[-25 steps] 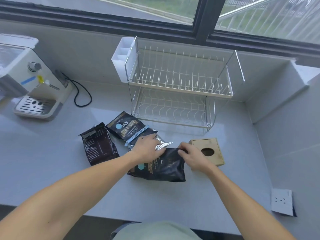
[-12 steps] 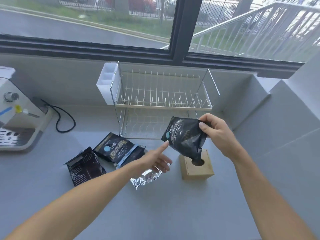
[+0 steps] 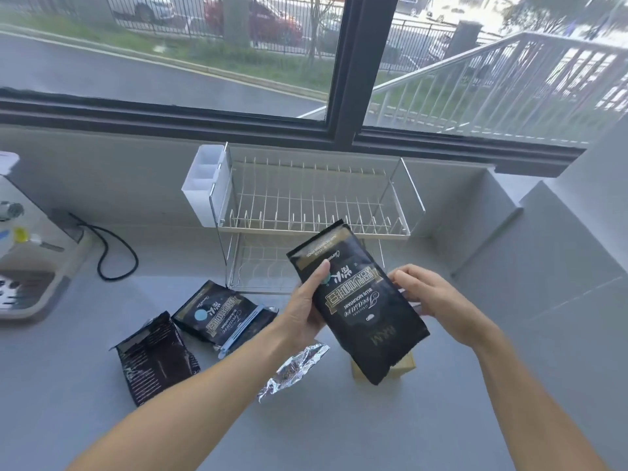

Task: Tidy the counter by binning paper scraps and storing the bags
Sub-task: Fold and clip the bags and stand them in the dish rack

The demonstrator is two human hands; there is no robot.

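Note:
A black coffee bag (image 3: 360, 304) with gold lettering is held up above the counter, tilted, in front of the dish rack. My left hand (image 3: 307, 307) grips its left edge with the thumb on the front. My right hand (image 3: 424, 295) touches its right side from behind. Two more black bags lie on the counter at the left: a clipped one (image 3: 221, 312) and an opened one (image 3: 153, 358). A crumpled foil scrap (image 3: 292, 368) lies just below the held bag. A small wooden box (image 3: 404, 363) is mostly hidden behind the bag.
A two-tier wire dish rack (image 3: 312, 212) with a white cutlery holder (image 3: 204, 185) stands at the back under the window. A white coffee machine (image 3: 23, 260) with a black cable (image 3: 112, 256) sits at the far left. A raised ledge (image 3: 530, 232) borders the right.
My left hand left the foil scrap and took hold of the bag's left edge. The bag came lower and nearer, turned face up, now held by both hands.

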